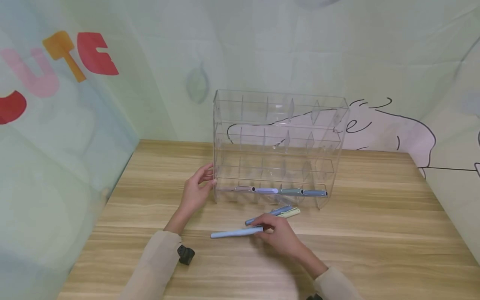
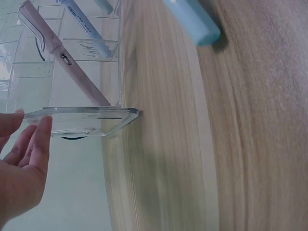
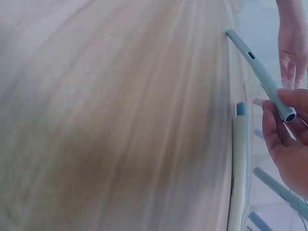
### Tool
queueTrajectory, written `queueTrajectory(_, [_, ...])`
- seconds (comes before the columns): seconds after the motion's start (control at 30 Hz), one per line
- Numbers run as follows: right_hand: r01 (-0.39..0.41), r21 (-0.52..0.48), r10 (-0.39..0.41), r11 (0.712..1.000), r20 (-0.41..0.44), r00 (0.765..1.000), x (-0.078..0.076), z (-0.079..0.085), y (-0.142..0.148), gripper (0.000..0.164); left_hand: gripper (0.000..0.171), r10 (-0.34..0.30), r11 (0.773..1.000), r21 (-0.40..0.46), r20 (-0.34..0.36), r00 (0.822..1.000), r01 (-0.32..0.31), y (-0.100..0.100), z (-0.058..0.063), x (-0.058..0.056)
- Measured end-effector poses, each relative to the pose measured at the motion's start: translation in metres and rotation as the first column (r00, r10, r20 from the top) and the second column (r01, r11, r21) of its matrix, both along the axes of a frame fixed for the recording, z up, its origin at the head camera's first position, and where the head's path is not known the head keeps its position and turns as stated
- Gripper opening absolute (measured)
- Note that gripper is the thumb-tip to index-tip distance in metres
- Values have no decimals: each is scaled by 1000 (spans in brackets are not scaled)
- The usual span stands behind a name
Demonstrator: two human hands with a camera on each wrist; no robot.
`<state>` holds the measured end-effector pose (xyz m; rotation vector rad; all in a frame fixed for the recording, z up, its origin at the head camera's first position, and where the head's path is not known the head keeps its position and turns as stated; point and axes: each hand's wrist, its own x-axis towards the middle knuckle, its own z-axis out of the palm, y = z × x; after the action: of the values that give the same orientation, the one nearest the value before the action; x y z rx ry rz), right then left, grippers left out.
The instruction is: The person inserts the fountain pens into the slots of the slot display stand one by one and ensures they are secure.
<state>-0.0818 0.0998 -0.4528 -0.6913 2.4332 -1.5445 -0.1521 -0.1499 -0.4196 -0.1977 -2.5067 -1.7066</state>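
Note:
My right hand (image 1: 279,235) pinches a light blue pen (image 1: 234,233) at one end between thumb and fingers. The pen's other end points left, low over the table; the right wrist view shows the same pen (image 3: 260,72) held at its open-looking round end. Just beyond that hand lie a blue pen (image 1: 258,218) and a pale green pen (image 1: 292,212), side by side. My left hand (image 1: 196,189) rests its fingertips against the left side panel of a clear acrylic rack (image 1: 214,146), thumb at the front edge. In the left wrist view its fingers (image 2: 44,137) look loosely extended.
Along the rack's lowest tier lie a pinkish pen (image 1: 243,188), a lavender pen (image 1: 267,191), a dark green pen (image 1: 291,191) and a blue pen (image 1: 315,193). Thin dividers split the tiers above. The wooden table (image 1: 382,233) meets a printed cloth backdrop (image 1: 165,83).

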Motion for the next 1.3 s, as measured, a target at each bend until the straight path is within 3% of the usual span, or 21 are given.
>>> queueTrajectory(0.37, [80,-118,-75,990,48,996,-5,5,36,20,49,8,1000,-7,21,1000,-8,0,-1,-1])
queueTrajectory(0.8, [171,-109,-161,979,94,982,-6,27,97,22,48,-3,1000,10,16,1000,3,0,-1,-1])
queueTrajectory(1.1, [281,-120,-272,952,87,958,-4,42,143,26,48,3,1000,8,15,1000,-3,0,-1,0])
queueTrajectory(1.3, [369,-164,-364,915,62,929,-1,51,164,24,48,4,1000,7,23,1000,-5,0,0,-1])
